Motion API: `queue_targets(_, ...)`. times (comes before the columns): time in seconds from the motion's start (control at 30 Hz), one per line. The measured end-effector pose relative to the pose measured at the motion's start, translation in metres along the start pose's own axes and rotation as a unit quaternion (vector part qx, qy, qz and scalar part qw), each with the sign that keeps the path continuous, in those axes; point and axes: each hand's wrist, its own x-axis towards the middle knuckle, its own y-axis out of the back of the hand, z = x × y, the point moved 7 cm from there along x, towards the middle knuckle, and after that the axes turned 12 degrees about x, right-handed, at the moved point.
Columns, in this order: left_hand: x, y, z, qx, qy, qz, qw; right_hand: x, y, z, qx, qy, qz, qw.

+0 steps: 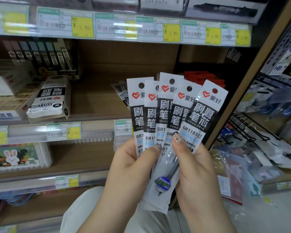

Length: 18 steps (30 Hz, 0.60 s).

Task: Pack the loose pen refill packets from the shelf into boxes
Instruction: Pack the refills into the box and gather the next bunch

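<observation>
White and black plastic refill packets (173,111), five of them, are held fanned like playing cards at the centre right of the frame, with their punched hanging holes uppermost. The fan is gripped at its lower end by both hands. The left hand (131,167), at lower centre, has its thumb pressed across the leftmost packets, its fingers hidden behind them. The right hand (196,167), just beside it, pinches the rightmost packets under its thumb. A few more loose packets (121,91) can be made out behind the fan, lying on the wooden shelf (97,98) at mid frame. A white and black box (49,98) printed GR1103 lies tilted on the same shelf at centre left; whether it is open cannot be told. For this step to be done well, the fan would probably need to be squared first into one flush stack, tops and edges aligned, so that the thin film is not creased or caught at the box mouth. The slippery sleeves are likely to slide apart if the pinch is loosened too soon.
</observation>
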Motion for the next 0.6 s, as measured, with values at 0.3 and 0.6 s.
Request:
queue_targets(0.3, -0.0021, 0.0006, 0.0016, 0.005, -0.02, 0.007, 1.0, -0.0025, -0.0053, -0.0033, -0.019, 0.004, -0.017, 1.0)
queue_targets(0.6, -0.0046, -0.0036, 0.002, 0.011, -0.013, -0.047, 0.999, -0.0025, -0.0024, -0.0027, -0.009, -0.01, 0.006, 1.0)
